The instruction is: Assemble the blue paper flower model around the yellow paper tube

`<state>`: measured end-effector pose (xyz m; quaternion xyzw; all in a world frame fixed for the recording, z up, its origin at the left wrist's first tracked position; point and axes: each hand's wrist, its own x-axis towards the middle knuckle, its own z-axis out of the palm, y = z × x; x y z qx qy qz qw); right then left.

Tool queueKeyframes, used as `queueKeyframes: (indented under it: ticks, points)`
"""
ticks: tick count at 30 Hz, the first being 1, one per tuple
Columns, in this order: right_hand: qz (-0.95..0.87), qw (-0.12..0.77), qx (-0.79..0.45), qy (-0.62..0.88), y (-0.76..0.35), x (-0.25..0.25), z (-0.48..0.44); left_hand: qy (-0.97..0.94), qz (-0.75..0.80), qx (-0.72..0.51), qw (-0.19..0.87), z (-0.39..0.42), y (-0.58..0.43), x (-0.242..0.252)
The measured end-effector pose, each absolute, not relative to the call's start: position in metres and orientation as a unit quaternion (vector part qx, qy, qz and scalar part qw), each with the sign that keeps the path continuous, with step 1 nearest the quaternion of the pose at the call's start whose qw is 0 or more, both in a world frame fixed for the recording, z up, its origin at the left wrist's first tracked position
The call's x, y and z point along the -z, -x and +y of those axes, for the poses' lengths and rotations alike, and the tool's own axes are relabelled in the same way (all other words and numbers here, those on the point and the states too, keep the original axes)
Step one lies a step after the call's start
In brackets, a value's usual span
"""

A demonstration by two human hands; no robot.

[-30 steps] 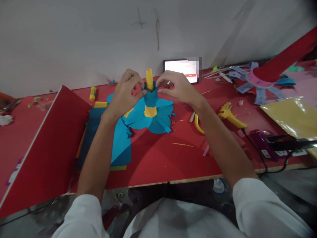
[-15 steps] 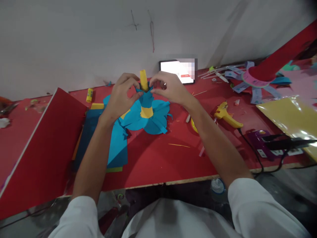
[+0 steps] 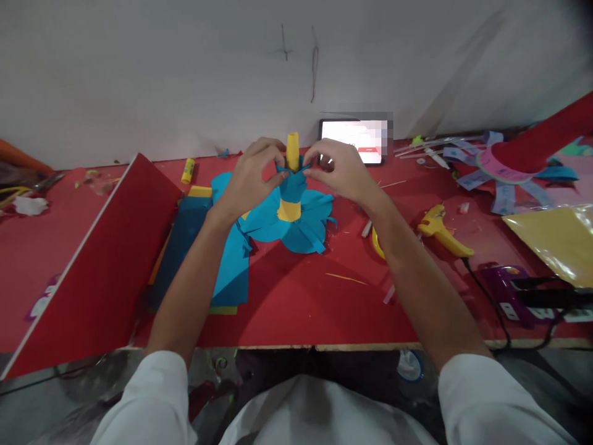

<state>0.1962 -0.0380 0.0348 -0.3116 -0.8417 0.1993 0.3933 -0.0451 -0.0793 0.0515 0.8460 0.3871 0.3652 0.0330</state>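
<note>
A paper flower craft stands upright on the red table: a yellow paper tube [image 3: 293,152] rises from its middle, with a blue paper collar [image 3: 293,187] around it. Below the collar a yellow band [image 3: 289,211] meets wide blue petals [image 3: 303,237] spread flat. My left hand [image 3: 257,176] pinches the left upper edge of the collar between thumb and fingers. On the other side, my right hand [image 3: 338,170] pinches the right upper edge. Blue paper sheets [image 3: 231,275] lie left of the flower, partly behind my left forearm.
A red board [image 3: 102,266] leans at the left, near a glue stick [image 3: 188,171]. At the back stands a tablet [image 3: 354,142]. To the right are a yellow hot glue gun [image 3: 445,232], a purple box [image 3: 514,293], a yellow shiny sheet [image 3: 556,241] and a red tube [image 3: 546,139].
The whole scene has shifted right in view as the head turned. Both hands keep their pinch on the blue collar, with little visible change in the flower.
</note>
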Motion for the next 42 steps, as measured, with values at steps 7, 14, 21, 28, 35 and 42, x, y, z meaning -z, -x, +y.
queueKeyframes:
  ticks: [7, 14, 21, 28, 35, 42]
  points:
    - [-0.836, 0.397, -0.201, 0.321, -0.195, -0.033, -0.04, -0.846, 0.397, -0.352, 0.045, -0.078, 0.046, -0.05]
    - [-0.829, 0.408, -0.205, 0.322, -0.194, -0.032, -0.04, -0.844, 0.393, -0.362, 0.049, -0.082, 0.044, -0.053]
    - [-0.822, 0.41, -0.2, 0.341, -0.191, -0.031, -0.039, -0.842, 0.389, -0.371, 0.045, -0.082, 0.043, -0.054]
    - [-0.821, 0.422, -0.19, 0.335, -0.189, -0.027, -0.036, -0.839, 0.407, -0.357, 0.051, -0.082, 0.042, -0.054]
    - [-0.82, 0.437, -0.178, 0.322, -0.188, -0.022, -0.033, -0.843, 0.367, -0.391, 0.045, -0.076, 0.044, -0.049]
    - [-0.823, 0.428, -0.174, 0.33, -0.189, -0.021, -0.03, -0.842, 0.368, -0.393, 0.041, -0.076, 0.043, -0.049]
